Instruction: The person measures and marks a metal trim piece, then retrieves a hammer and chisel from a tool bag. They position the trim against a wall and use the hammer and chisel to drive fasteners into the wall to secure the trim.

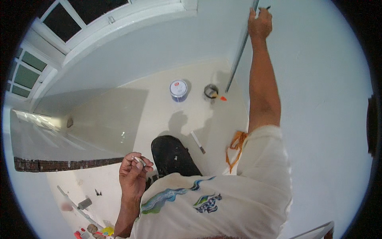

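My right hand (pixel 259 24) is raised high on the pale wall (pixel 318 99), beside a long straight metal bar (pixel 237 59) that stands nearly upright. Its fingers are closed round a small dark slim object (pixel 267 8), too small to name. Low in front of my body, my left hand (pixel 132 171) grips a small whitish cylinder (pixel 140 162) between thumb and fingers. My bent dark-trousered knee shows behind that hand.
On the cream floor stand a paint can (pixel 178 88), a dark pot with a brush (pixel 210 91), a white-handled tool (pixel 195 140) and an orange cloth (pixel 234 145). Left are windows (pixel 75 14) and a dark-edged board (pixel 63 164); bottom left, assorted tools (pixel 84 204).
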Tool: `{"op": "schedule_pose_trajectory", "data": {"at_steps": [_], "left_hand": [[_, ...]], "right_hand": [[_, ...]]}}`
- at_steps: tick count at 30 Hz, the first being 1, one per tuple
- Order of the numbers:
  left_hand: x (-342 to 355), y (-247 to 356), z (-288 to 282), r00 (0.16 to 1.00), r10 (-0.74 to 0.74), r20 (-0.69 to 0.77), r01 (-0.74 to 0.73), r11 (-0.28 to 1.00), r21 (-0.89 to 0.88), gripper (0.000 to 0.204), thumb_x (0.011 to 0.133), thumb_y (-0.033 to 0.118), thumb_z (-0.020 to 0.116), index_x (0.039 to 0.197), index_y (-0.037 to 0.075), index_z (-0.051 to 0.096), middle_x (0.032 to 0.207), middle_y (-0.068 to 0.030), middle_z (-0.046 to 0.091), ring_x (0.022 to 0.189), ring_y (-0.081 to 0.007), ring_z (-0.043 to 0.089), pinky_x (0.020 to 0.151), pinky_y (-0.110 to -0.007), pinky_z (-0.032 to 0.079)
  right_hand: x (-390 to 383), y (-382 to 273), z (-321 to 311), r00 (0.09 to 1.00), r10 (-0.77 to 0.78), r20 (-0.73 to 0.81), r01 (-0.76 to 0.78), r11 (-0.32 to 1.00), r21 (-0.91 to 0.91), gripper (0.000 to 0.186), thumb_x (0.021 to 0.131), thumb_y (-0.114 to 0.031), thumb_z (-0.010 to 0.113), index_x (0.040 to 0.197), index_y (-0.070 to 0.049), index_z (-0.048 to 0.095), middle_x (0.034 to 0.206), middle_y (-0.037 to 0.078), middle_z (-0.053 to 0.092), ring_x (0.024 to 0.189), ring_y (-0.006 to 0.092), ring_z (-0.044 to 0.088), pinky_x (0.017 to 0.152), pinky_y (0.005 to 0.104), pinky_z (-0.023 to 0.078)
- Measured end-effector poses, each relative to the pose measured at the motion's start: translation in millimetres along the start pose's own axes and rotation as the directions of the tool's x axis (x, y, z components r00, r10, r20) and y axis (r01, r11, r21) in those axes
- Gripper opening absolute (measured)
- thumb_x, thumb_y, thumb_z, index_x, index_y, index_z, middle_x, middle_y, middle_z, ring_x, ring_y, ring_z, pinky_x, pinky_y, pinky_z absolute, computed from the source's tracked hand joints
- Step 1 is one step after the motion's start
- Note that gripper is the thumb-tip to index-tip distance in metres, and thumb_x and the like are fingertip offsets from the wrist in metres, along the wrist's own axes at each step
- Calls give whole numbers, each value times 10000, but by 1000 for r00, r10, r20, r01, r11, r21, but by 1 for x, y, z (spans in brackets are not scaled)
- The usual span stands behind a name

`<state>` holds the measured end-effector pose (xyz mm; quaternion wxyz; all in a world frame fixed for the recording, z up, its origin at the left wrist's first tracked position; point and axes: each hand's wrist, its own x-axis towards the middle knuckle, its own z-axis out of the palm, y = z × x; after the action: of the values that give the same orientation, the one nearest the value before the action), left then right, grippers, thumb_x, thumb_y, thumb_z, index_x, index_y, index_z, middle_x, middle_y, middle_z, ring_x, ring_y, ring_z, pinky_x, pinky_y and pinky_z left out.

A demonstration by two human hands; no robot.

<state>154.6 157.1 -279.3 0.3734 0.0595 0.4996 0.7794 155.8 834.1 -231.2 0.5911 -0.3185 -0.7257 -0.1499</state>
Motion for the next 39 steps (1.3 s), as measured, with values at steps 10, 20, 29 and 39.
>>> {"op": "schedule_pose_trajectory", "data": {"at_steps": [10, 20, 29, 39], "left_hand": [[56, 1, -25, 997, -20, -79, -12, 927, -376, 347, 1028, 175, 662, 1312, -1, 569, 1188, -159, 660, 1114, -270, 688, 977, -378, 596], [26, 2, -25, 996, 64, -62, -84, 898, -431, 286, 1036, 172, 647, 1270, 17, 593, 1154, -150, 690, 1100, -244, 698, 969, -377, 604], [9, -23, -35, 982, 182, -41, -180, 863, -472, 166, 1047, 114, 624, 1195, 40, 640, 1144, -165, 708, 1044, -245, 723, 947, -366, 626], [3, -62, -73, 977, 16, -213, -22, 999, -26, 762, 1075, 347, 589, 1631, -8, 207, 1317, -259, 646, 1272, -320, 617, 1098, -462, 506]], "right_hand": [[-166, -261, -303, 631, -270, 727, -735, 89, 672, 189, 939, -13, 648, 1107, 15, 730, 903, 126, 744, 703, 158, 702, 605, 271, 548], [-196, -329, -342, 580, -443, 684, -716, 123, 687, 190, 915, 83, 659, 1093, 47, 716, 946, 179, 745, 764, 171, 740, 590, 267, 599], [-212, -345, -370, 322, -336, 885, -931, 58, 360, 179, 1000, 27, 608, 1159, 32, 690, 930, 179, 746, 686, 182, 724, 599, 307, 608], [-274, -334, -337, 199, -275, 941, -961, 132, 242, 203, 1028, -77, 605, 1180, 28, 690, 1003, 182, 735, 805, 239, 727, 667, 336, 610]]}}
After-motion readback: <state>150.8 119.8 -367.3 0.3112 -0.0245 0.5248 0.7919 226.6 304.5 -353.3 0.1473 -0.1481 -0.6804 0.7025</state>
